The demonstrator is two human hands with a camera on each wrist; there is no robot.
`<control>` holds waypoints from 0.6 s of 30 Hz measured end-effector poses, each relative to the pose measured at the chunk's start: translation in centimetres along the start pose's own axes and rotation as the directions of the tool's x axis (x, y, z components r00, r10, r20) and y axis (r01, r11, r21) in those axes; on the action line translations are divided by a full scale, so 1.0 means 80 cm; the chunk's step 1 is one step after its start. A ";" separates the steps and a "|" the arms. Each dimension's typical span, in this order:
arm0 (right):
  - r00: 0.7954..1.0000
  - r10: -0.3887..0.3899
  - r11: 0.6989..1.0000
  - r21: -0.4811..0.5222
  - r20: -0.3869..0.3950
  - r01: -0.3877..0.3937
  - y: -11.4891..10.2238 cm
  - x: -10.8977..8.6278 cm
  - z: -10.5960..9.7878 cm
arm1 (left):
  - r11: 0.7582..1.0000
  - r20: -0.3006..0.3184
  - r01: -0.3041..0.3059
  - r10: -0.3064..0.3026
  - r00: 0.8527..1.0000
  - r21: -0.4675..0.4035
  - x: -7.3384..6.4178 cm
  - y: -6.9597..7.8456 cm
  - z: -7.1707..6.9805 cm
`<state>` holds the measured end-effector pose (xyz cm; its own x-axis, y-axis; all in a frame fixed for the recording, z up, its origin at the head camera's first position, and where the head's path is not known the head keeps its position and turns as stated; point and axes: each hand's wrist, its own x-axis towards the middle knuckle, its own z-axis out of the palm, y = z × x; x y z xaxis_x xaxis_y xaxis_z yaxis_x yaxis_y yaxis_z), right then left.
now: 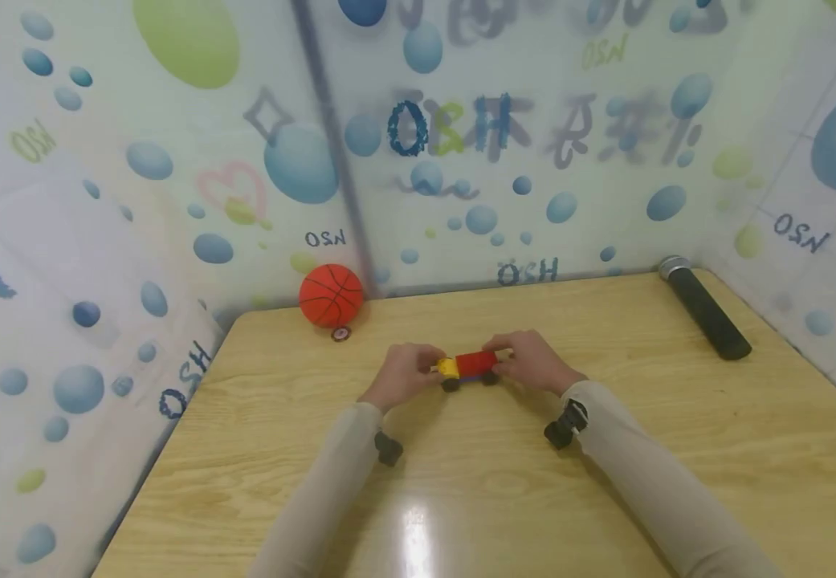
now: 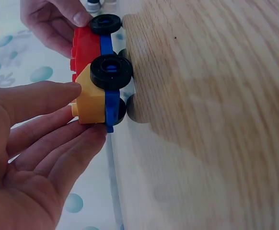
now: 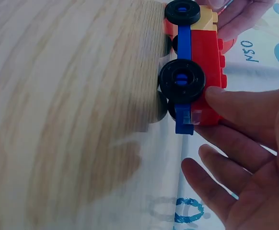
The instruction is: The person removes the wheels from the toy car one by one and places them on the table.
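Observation:
A toy truck (image 1: 477,364) of building blocks stands on its black wheels near the middle of the table (image 1: 475,474). It has a yellow cab (image 2: 91,105), a red brick body (image 3: 204,57) and a blue base (image 3: 184,43). My left hand (image 1: 405,376) grips the cab end, thumb on its near side and fingers at its front. At the other end, my right hand (image 1: 532,363) holds the red body, with its thumb (image 3: 235,103) against the side and forefinger at the back. The lower fingers of the right hand are spread off the truck.
A red basketball (image 1: 331,295) sits at the back left, with a small round disc (image 1: 341,333) just in front of it. Toward the back right lies a black microphone (image 1: 710,313) with a silver head. Bubble-printed sheets (image 1: 418,217) rise behind the table and at both sides.

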<state>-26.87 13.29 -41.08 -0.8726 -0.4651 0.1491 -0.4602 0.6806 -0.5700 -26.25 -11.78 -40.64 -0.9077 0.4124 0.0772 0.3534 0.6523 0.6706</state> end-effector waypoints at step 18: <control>0.993 -0.120 0.980 -0.156 0.008 0.119 -0.021 0.022 -0.041 | 0.998 -0.003 0.006 -0.006 1.000 0.059 0.010 0.011 0.005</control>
<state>-28.14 13.17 -37.24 -0.8101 -0.5474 0.2101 -0.5809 0.7004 -0.4147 -26.58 -10.60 -40.28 -0.9105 0.4065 0.0756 0.3606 0.6913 0.6262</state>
